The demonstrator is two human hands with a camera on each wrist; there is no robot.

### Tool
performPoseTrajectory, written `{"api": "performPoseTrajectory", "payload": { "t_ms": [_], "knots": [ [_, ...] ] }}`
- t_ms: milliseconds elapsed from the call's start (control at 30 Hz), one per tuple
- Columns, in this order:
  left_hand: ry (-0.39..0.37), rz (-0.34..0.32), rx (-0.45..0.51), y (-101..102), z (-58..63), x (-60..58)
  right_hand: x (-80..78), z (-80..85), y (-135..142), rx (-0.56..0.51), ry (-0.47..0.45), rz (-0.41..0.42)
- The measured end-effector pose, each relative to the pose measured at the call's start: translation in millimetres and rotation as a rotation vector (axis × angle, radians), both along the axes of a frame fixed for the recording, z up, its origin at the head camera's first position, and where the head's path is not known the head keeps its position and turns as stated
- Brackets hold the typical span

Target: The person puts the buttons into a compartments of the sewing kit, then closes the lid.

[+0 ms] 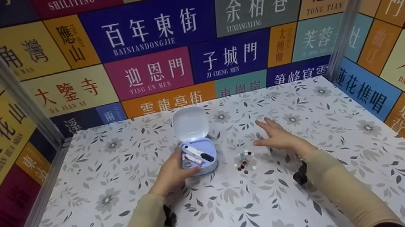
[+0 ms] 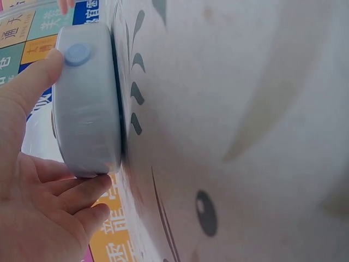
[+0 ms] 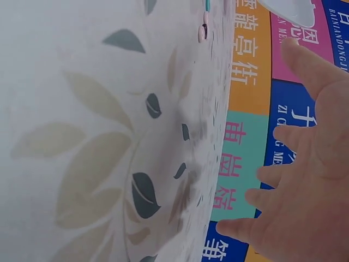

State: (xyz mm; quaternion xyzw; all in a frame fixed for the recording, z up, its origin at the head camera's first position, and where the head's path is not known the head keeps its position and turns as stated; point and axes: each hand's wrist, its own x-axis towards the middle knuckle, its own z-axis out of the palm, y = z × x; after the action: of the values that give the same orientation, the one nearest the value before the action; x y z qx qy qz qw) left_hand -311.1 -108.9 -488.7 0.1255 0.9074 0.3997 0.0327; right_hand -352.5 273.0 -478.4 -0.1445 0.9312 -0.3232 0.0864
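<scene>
My left hand (image 1: 173,171) grips a small lavender plastic case (image 1: 211,167) by its left side and front, its thumb at the front rim. The case's white lid (image 1: 191,124) stands raised at the back. Inside lie a white marker with a black cap (image 1: 198,153) and a pale pinkish stick (image 1: 192,159). In the left wrist view, a round blue button (image 2: 77,54) shows on the case's front, beside the thumb. My right hand (image 1: 277,138) hovers over the table with fingers spread, holding nothing. Between it and the case lies a loose scatter of small coloured beads (image 1: 244,163).
A white table covering (image 1: 131,226) with grey leaves and flowers lies under everything. Panels of coloured signs (image 1: 150,26) rise behind and at both sides, with clear upright corner strips (image 1: 342,22) where they meet.
</scene>
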Motion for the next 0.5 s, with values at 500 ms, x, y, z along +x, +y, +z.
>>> {"api": "performPoseTrajectory", "payload": {
  "t_ms": [500],
  "knots": [
    [-0.034,-0.010,0.019,1.0,5.7,-0.7,5.4,-5.9,-3.2,-0.077,0.019,-0.021]
  ]
}}
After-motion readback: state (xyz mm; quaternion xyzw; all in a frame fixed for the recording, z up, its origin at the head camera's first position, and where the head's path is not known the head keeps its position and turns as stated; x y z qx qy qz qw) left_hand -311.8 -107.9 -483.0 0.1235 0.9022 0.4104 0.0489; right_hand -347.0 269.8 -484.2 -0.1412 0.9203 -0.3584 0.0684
